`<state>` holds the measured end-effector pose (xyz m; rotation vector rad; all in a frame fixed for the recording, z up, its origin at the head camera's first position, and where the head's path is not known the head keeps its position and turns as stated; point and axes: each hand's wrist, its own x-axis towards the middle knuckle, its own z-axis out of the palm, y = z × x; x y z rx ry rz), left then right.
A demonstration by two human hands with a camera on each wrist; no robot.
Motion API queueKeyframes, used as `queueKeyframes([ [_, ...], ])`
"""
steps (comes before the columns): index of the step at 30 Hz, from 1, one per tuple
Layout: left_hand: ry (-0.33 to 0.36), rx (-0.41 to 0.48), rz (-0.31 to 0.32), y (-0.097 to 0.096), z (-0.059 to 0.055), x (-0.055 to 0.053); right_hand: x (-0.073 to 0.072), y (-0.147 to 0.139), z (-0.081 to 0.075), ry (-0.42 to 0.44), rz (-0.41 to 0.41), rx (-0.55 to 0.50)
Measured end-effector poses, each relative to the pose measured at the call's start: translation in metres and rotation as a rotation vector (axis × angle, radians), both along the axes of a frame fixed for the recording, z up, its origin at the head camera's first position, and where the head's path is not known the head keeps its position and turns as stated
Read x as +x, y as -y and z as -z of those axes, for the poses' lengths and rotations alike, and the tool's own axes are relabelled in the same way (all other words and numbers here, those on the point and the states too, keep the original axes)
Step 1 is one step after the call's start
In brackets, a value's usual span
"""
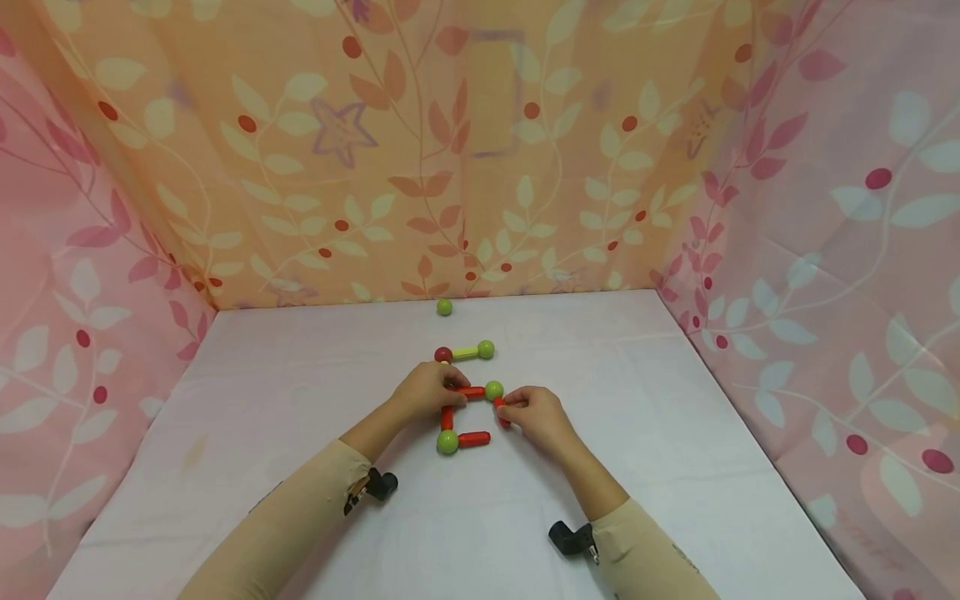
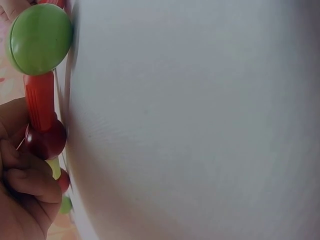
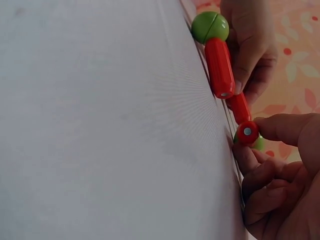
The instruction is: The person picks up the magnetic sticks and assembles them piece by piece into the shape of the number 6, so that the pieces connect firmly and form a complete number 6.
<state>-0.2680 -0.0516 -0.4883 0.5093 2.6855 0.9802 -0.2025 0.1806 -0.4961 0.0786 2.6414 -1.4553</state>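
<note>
My left hand (image 1: pixel 429 388) grips the toy frame of rods and balls at a dark red ball (image 2: pixel 46 140), which its fingers hide in the head view. A red rod (image 1: pixel 447 418) runs from there to a near green ball (image 1: pixel 447 442), which bears another red rod (image 1: pixel 474 438) pointing right. A further red rod (image 1: pixel 472 392) reaches a green ball (image 1: pixel 494 390) on the right. My right hand (image 1: pixel 542 421) pinches a short red rod (image 1: pixel 500 410) between thumb and finger, its upper end at that ball. The right wrist view shows a silver disc on its free end.
Beyond the left hand, a red ball (image 1: pixel 443 355) joins a yellow-green rod (image 1: pixel 465 353) ending in a green ball (image 1: pixel 486 349). A loose green ball (image 1: pixel 444 307) lies at the back edge of the white table (image 1: pixel 300 358). Flowered cloth (image 1: pixel 465 183) hangs behind and at both sides.
</note>
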Motion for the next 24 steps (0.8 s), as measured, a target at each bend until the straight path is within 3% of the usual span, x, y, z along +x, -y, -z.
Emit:
queueKeyframes([
  [11, 0.012, 0.015, -0.001, 0.001, -0.002, 0.002, -0.002, 0.007, -0.005, 0.029, 0.025, 0.000],
  [15, -0.013, 0.017, -0.014, 0.002, -0.004, 0.007, -0.002, 0.007, -0.003, 0.037, 0.024, -0.002],
  [19, -0.051, 0.010, -0.022, 0.002, -0.011, 0.016, -0.002, 0.006, -0.001, 0.034, 0.020, -0.007],
  [24, 0.000, 0.023, 0.018, 0.002, -0.020, 0.037, -0.003, 0.004, 0.001, 0.031, 0.019, -0.010],
])
